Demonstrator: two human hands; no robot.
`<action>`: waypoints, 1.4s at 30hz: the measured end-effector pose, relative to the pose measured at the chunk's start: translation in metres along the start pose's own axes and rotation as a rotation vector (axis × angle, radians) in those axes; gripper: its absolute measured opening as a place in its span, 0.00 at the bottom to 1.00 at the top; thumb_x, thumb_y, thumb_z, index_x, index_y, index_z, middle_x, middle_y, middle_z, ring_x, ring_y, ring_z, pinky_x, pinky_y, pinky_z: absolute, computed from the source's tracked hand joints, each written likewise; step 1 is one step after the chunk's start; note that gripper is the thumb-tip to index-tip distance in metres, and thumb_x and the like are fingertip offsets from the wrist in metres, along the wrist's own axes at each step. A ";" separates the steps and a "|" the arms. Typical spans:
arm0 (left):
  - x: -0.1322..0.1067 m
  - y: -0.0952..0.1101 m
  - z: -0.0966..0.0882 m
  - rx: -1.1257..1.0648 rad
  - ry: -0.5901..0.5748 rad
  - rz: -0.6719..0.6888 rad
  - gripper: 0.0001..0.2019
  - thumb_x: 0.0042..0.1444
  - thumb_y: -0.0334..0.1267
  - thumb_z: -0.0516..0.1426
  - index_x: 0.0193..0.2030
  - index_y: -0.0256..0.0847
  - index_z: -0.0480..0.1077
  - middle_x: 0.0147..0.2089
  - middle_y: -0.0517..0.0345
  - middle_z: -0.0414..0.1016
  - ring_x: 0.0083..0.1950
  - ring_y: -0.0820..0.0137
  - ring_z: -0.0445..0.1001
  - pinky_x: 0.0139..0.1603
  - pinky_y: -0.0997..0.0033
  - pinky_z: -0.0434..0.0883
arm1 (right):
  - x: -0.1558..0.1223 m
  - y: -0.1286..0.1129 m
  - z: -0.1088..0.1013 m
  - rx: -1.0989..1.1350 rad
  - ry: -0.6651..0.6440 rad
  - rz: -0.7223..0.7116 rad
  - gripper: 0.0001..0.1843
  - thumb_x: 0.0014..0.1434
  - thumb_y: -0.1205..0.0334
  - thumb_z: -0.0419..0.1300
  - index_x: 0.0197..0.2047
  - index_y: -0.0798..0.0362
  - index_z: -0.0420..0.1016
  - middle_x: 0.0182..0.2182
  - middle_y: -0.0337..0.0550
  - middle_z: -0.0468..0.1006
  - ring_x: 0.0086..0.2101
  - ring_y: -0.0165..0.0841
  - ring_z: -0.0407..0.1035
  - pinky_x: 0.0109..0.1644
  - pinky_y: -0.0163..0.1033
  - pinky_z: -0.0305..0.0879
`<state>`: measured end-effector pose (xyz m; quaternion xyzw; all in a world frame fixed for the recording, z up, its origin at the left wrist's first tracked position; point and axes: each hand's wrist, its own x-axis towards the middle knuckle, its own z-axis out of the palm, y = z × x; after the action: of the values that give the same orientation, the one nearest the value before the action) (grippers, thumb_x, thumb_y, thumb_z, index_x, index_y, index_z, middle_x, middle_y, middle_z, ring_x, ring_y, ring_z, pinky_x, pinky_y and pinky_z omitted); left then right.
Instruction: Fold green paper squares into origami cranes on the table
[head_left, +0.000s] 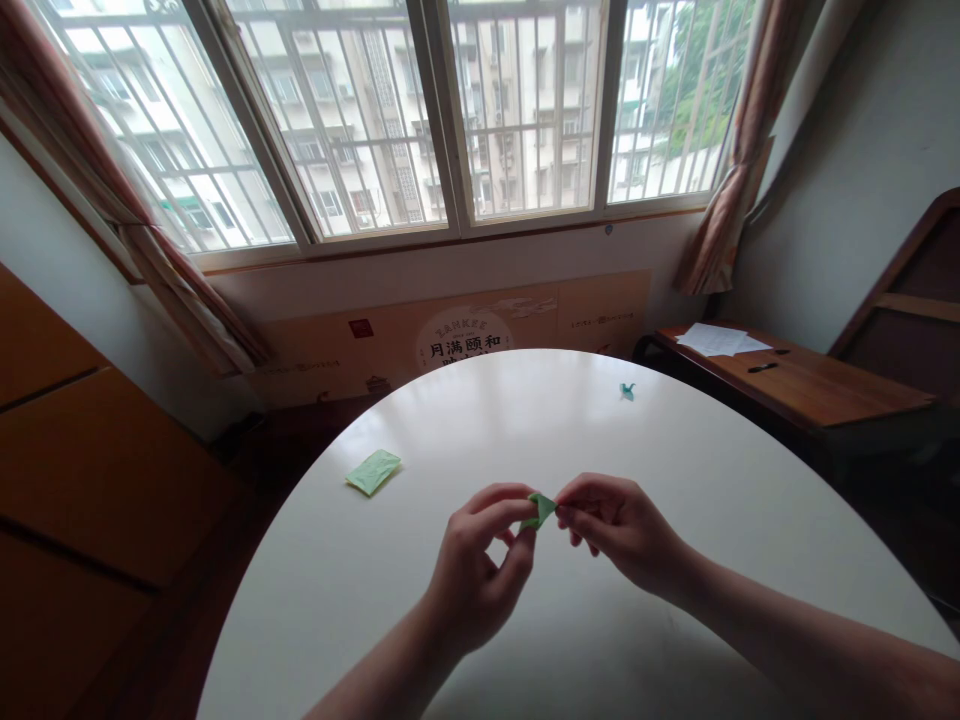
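A small piece of folded green paper (541, 509) is held above the white table between both hands. My left hand (484, 560) pinches its left side between thumb and fingers. The thumb and forefinger of my right hand (619, 525) close on the pointed right tip of the same paper. Fingertips cover part of the folds. To the left on the table lies a flat, light green paper packet (373, 471). Farther back on the right stands a small blue-green folded paper figure (627, 392), apart from both hands.
The round white table (315, 580) has a curved far edge. Behind it a printed cardboard panel (592, 310) leans under the barred window. At the right, a wooden side table (862, 385) bears white sheets (720, 340) and a dark pen-like object (763, 368).
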<state>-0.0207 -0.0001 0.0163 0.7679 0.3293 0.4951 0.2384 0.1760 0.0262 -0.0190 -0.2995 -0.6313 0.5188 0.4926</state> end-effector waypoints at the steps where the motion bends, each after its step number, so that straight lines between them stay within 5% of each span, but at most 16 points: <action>1: 0.000 0.000 0.000 -0.005 -0.015 0.003 0.10 0.57 0.26 0.58 0.43 0.39 0.77 0.46 0.47 0.79 0.42 0.65 0.79 0.33 0.73 0.77 | -0.001 0.000 0.000 0.000 0.005 -0.009 0.08 0.60 0.57 0.67 0.38 0.52 0.80 0.29 0.41 0.78 0.25 0.29 0.71 0.23 0.31 0.64; 9: 0.001 -0.002 -0.006 0.238 0.043 0.200 0.08 0.59 0.25 0.60 0.38 0.42 0.77 0.37 0.53 0.78 0.36 0.69 0.75 0.36 0.71 0.73 | 0.001 -0.009 0.005 0.164 -0.074 0.155 0.15 0.57 0.51 0.70 0.40 0.55 0.83 0.27 0.44 0.79 0.23 0.30 0.70 0.20 0.31 0.65; 15: 0.003 0.001 -0.011 0.337 0.008 0.317 0.11 0.58 0.23 0.60 0.42 0.43 0.75 0.40 0.53 0.78 0.37 0.68 0.73 0.38 0.69 0.71 | 0.001 -0.004 0.008 0.368 -0.116 0.303 0.18 0.56 0.49 0.70 0.38 0.56 0.84 0.25 0.43 0.78 0.24 0.29 0.70 0.19 0.29 0.62; 42: 0.002 0.003 -0.012 0.257 -0.234 0.173 0.15 0.59 0.28 0.57 0.52 0.44 0.71 0.48 0.48 0.77 0.46 0.62 0.76 0.47 0.62 0.77 | 0.005 -0.008 -0.005 0.243 -0.069 0.193 0.12 0.57 0.54 0.70 0.34 0.55 0.83 0.24 0.41 0.78 0.22 0.27 0.70 0.19 0.28 0.62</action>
<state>-0.0300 -0.0003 0.0243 0.8698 0.2927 0.3748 0.1317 0.1799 0.0305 -0.0099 -0.2789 -0.5487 0.6463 0.4512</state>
